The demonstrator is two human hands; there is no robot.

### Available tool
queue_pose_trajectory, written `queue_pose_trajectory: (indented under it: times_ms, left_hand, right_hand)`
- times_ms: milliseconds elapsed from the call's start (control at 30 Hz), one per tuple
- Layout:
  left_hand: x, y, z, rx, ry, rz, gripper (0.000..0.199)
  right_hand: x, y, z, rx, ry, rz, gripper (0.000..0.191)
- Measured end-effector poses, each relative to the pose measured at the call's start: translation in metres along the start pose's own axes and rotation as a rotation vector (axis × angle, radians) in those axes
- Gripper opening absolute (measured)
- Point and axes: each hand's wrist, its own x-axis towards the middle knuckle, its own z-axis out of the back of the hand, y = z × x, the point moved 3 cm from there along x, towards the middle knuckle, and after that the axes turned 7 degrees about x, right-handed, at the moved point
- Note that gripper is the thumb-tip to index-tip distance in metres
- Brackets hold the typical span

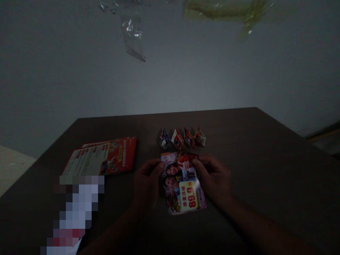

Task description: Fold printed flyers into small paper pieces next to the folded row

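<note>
A printed paper leaflet (172, 198) with a photo of people and a yellow price box is held up between my two hands. My left hand (147, 180) pinches its left edge near the top, thumb on the printed face. On the opposite side, my right hand (216, 175) grips the upper right edge, its thumb also on top. Just beyond the leaflet, several small folded paper shapes (177, 139) with pointed tips stand in a row on the table. The leaflet looks flat, and its back is hidden.
On the dark wooden table (252, 141), a stack of red and white leaflets (127, 154) lies to the left. A pixelated patch (77, 209) covers something at the lower left. Behind the table rises a grey wall (172, 78) with tape and a plastic scrap (132, 35) on it.
</note>
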Motion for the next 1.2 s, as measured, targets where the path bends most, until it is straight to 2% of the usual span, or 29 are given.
queue_pose_trajectory:
  times_ms: [267, 500, 733, 900, 1067, 1200]
  left_hand:
    - [0.006, 0.001, 0.005, 0.049, -0.014, -0.003, 0.026]
    - [0.01, -0.001, 0.01, 0.251, -0.039, -0.016, 0.028]
    - [0.009, -0.006, 0.011, 0.24, -0.069, 0.022, 0.031]
    - [0.01, -0.006, 0.013, 0.318, -0.04, -0.01, 0.029]
    - [0.01, -0.006, 0.009, 0.199, -0.005, -0.064, 0.022]
    - [0.01, -0.008, 0.007, 0.227, 0.017, -0.064, 0.021]
  right_hand:
    - [-0.002, -0.006, -0.006, 0.02, 0.023, -0.043, 0.013]
    - [-0.006, -0.023, -0.011, 0.127, 0.03, -0.175, 0.015]
    - [-0.005, -0.025, -0.019, 0.24, 0.056, -0.363, 0.016]
    - [-0.006, -0.019, -0.022, 0.292, 0.044, -0.384, 0.015]
    - [-0.006, -0.016, -0.02, 0.313, 0.042, -0.432, 0.018]
    - [-0.005, -0.021, -0.02, 0.4, 0.066, -0.483, 0.021]
